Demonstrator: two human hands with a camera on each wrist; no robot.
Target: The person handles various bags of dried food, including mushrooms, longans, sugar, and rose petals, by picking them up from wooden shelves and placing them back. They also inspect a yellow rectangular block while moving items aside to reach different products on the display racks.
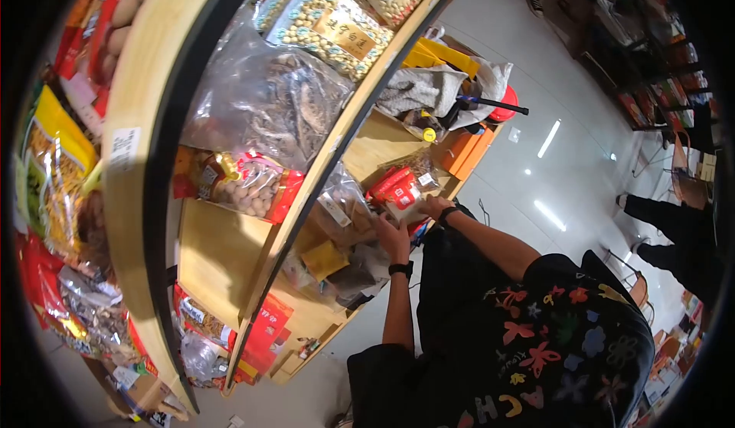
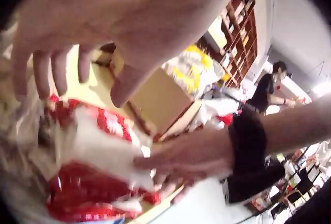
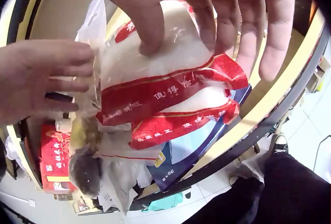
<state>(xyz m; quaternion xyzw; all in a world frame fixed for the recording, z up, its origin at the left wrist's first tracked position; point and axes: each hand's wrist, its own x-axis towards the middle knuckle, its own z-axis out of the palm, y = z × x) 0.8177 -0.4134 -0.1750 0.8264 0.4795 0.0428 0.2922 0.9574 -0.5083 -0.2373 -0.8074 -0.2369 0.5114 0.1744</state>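
Note:
A red and white plastic bag (image 1: 403, 192) lies among other bags on the lower shelf. My right hand (image 1: 436, 206) grips its near edge; in the right wrist view the right hand (image 3: 207, 22) has its thumb and fingers over the white part of the bag (image 3: 150, 58). The left hand (image 1: 393, 235) is beside it, fingers extended. Seen from the left wrist, the left hand (image 2: 114, 27) is spread above the red packages (image 2: 88, 193), and the right hand (image 2: 189, 156) holds their white edge. Beside a clear bag's edge, the left hand (image 3: 46, 79) shows straight fingers; contact is unclear.
Wooden shelf dividers with a dark edge (image 1: 337, 148) run beside the arms. Clear bags of dried goods (image 1: 268, 99) fill the upper shelf. A grey cloth (image 1: 421, 89) and a red round object (image 1: 505, 105) lie at the far end. People stand across the tiled floor (image 1: 536, 175).

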